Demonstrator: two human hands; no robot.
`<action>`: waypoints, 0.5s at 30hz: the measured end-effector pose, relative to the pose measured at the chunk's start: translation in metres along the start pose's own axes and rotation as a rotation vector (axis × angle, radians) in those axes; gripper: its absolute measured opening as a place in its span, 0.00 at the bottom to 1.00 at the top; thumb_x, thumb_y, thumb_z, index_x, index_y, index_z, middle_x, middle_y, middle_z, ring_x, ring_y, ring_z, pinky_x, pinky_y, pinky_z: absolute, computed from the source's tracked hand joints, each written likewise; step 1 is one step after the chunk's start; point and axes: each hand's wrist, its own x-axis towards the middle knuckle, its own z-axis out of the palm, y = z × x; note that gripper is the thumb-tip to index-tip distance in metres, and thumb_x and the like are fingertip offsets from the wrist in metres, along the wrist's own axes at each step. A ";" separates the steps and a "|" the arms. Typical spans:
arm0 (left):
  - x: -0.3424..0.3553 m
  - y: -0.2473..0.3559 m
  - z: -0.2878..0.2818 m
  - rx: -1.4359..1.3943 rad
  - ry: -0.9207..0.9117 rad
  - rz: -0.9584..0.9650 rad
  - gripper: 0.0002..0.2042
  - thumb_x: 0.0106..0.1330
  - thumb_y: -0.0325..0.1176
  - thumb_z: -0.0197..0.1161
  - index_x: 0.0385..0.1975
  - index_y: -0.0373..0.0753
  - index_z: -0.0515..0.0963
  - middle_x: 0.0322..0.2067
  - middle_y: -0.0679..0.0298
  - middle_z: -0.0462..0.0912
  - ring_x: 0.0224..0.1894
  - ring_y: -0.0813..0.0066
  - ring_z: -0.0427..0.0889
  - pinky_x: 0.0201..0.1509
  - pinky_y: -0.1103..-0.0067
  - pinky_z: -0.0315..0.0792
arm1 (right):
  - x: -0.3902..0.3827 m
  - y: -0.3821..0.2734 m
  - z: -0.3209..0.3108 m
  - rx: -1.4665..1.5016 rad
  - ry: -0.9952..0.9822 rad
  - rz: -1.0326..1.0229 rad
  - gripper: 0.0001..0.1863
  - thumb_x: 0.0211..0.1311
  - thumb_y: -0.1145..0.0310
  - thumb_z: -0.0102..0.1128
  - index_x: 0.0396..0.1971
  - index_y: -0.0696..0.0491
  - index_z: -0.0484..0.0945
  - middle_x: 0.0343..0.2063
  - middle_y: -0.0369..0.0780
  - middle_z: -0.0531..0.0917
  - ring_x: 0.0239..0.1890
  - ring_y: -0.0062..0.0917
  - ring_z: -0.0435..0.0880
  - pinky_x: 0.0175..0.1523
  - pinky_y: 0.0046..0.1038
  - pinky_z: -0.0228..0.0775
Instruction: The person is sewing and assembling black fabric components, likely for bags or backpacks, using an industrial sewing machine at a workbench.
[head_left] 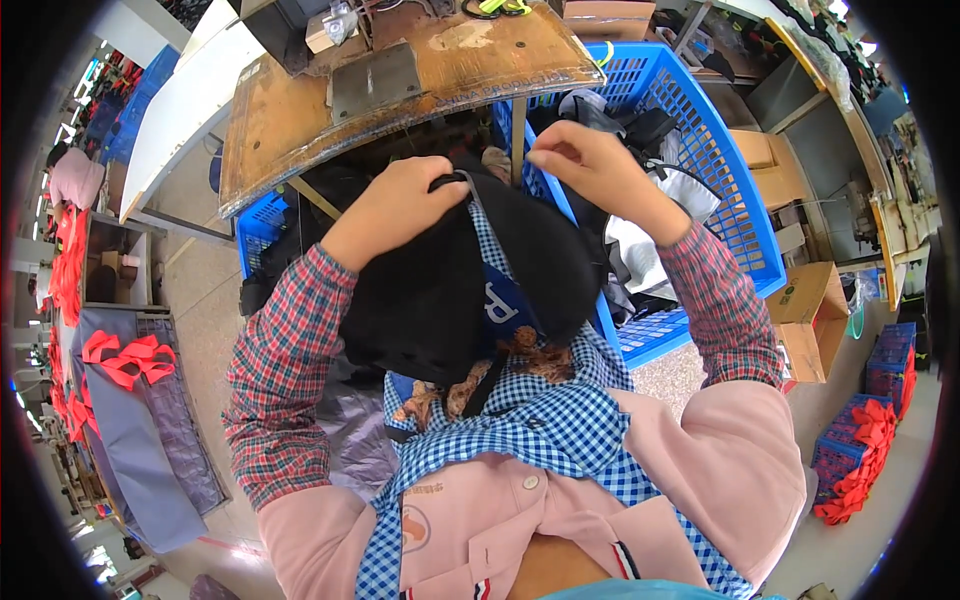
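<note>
- The left hand [400, 205] reaches forward and inward, back of the hand up, its wrist just clear of a red-and-blue plaid sleeve [290, 360].
- Its thumb and curled fingers grasp the upper edge of a black cloth piece [420, 290].
- The right hand [600, 175] is raised to the right of the cloth, forearm slanting in from the lower right, wrist bent toward the middle.
- Its fingers are bent toward the thumb; whether anything thin is pinched there, I cannot tell.
- The black cloth piece hangs below the hands, in front of the body, parted by a long gap through which the checked apron [550, 440] shows.
- Ahead of the hands, a worn wooden table [285, 125] bears a metal plate [376, 83] and, at its far edge, scissors [497, 8].
- Close by the right hand, a large blue basket [715, 145] holds black and white cloth [635, 255]; its near rim runs behind the black cloth piece.
- Farther right stands an open cardboard box [812, 310].
- Well off to the left, red ribbons [130, 360] lie on grey cloth [130, 440].
</note>
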 end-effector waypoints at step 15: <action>0.010 0.022 0.022 -0.079 -0.143 0.083 0.19 0.61 0.45 0.63 0.28 0.29 0.78 0.25 0.48 0.78 0.31 0.48 0.79 0.37 0.64 0.72 | -0.028 0.029 0.118 -0.245 0.340 -0.250 0.30 0.49 0.83 0.55 0.57 0.63 0.66 0.55 0.54 0.73 0.62 0.52 0.67 0.67 0.45 0.58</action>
